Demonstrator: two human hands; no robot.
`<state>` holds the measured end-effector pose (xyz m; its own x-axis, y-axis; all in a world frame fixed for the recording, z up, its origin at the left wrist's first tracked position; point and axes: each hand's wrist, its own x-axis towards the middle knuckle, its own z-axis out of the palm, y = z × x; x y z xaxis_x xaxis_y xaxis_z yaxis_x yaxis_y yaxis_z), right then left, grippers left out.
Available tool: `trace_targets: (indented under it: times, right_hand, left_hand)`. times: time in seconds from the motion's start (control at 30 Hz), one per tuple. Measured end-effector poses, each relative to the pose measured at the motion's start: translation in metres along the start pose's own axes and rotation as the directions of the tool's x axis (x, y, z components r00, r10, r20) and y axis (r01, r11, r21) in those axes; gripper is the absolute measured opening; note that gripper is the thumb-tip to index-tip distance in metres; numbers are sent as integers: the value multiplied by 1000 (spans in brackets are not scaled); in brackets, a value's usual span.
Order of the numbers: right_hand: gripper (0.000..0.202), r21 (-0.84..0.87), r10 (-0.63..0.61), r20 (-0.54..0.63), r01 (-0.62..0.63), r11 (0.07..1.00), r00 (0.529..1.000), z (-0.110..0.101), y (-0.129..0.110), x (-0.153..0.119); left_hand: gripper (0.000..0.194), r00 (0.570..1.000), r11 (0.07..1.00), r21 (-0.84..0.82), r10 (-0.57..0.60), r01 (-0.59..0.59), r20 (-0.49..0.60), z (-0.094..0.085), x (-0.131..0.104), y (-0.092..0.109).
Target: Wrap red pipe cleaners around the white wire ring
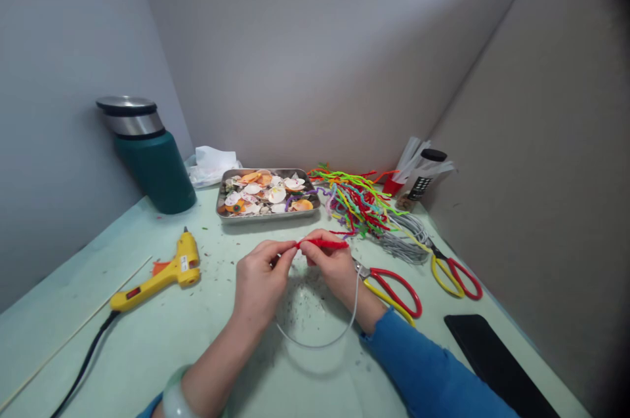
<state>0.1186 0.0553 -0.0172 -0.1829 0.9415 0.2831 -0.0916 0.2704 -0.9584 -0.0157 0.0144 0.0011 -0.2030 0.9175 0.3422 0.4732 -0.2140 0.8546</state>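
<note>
My left hand (260, 277) is closed, thumb and forefinger pinching one end of a red pipe cleaner (331, 244). Close beside it, my right hand (332, 267) also grips the pipe cleaner, whose folded red length lies across its fingers. From the hands a thin pale wire hoop (317, 346) hangs down in a curve over the table. Its upper part is hidden by my hands, so I cannot tell how the pipe cleaner and hoop meet. By my right wrist lie scissors (401, 290) with red and yellow handles, their blades partly covered.
A yellow glue gun (165, 275) with a black cord lies left, near a thin stick (79, 334). Behind are a teal bottle (155, 172), a metal tray of shells (268, 218) and colourful pipe cleaners (361, 205). Right are grey wire (403, 241), more scissors (455, 275) and a black flat object (497, 359).
</note>
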Motion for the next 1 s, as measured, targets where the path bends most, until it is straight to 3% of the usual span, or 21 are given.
trace_targets:
  times: [0.2, 0.47, 0.83, 1.0]
  right_hand:
    - [13, -3, -27, 5, 27, 1000, 1000, -1, 2, 0]
    - [9, 5, -53, 16, 53, 999, 998, -2, 3, 0]
    - [7, -16, -47, 26, 47, 999, 999, -3, 3, 0]
    - [8, -13, -62, 32, 63, 998, 998, -3, 5, 0]
  left_hand:
    - [20, 999, 1000, 5, -18, 17, 28, -1, 0, 2]
    - [22, 983, 986, -65, -146, 154, 114, -2, 2, 3]
    - [28, 959, 978, -17, -198, 206, 203, -5, 3, 5]
    - [27, 944, 962, -82, -236, 260, 232, -3, 5, 2]
